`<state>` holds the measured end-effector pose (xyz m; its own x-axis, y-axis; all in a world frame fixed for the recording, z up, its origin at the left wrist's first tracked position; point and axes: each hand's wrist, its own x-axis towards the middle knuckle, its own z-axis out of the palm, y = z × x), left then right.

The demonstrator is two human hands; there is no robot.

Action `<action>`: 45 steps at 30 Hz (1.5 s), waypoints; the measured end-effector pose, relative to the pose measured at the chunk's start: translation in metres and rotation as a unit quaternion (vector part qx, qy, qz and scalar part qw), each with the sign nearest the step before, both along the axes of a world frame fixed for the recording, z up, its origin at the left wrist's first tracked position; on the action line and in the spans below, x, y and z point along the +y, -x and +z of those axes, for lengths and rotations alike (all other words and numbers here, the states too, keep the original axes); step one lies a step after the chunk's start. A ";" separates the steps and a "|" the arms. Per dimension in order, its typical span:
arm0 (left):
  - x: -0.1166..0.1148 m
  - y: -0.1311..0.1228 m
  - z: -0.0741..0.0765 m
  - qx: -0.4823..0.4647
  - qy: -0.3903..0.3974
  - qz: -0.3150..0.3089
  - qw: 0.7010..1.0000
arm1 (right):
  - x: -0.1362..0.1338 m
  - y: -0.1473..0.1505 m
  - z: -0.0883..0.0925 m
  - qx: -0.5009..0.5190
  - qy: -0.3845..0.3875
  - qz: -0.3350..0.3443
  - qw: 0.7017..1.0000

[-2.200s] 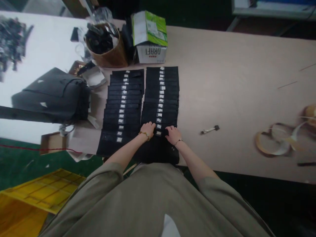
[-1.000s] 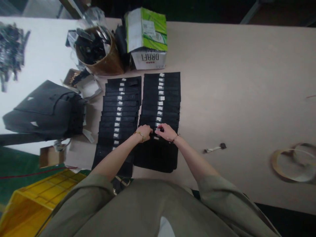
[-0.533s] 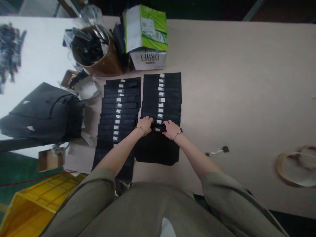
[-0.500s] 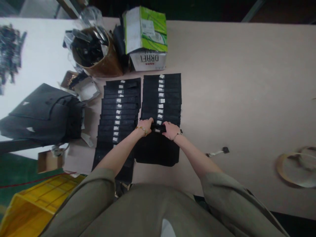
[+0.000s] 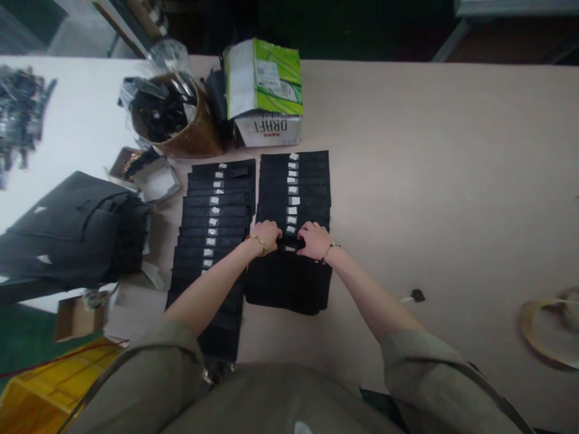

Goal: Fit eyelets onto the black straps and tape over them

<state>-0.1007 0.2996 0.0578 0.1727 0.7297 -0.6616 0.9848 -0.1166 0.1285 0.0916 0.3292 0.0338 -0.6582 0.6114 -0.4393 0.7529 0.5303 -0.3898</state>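
Observation:
Two overlapping rows of black fabric pieces with small white labels lie on the table in front of me. In the right-hand row, the nearest black fabric piece (image 5: 289,280) lies lowest, its near edge toward me. My left hand (image 5: 266,236) grips the upper edge of this piece on one side, fingers curled. Across a short gap, my right hand (image 5: 314,240) pinches the same edge, with a white label between the hands. The left-hand row of black fabric pieces (image 5: 212,211) lies beside, partly under my left forearm.
At the back stand a green and white carton (image 5: 266,90) and a brown bin (image 5: 199,129) full of dark parts. A grey fabric pile (image 5: 72,229) and small boxes are at left. A yellow crate (image 5: 63,374) sits below. Tape rolls (image 5: 534,331) lie at right.
The whole view has shifted, so the table sits slightly lower in it. Both hands remain at the fabric's upper edge, the left one now a little more closed over it.

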 end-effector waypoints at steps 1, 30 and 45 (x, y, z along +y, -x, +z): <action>0.004 0.001 -0.001 -0.004 -0.029 0.003 1.000 | 0.005 0.000 0.000 0.007 -0.021 -0.005 1.000; 0.053 0.005 -0.010 -0.001 0.022 -0.050 0.999 | 0.068 0.018 0.009 -0.068 0.093 0.024 0.993; 0.107 0.012 -0.019 0.027 -0.094 0.051 0.994 | 0.126 0.017 -0.006 0.014 -0.068 0.008 0.998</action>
<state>-0.1131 0.4068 0.0387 0.0592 0.8529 -0.5187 0.9976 -0.0319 0.0615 0.0750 0.4549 0.0273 -0.6790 0.6535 -0.3345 0.7339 0.5920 -0.3331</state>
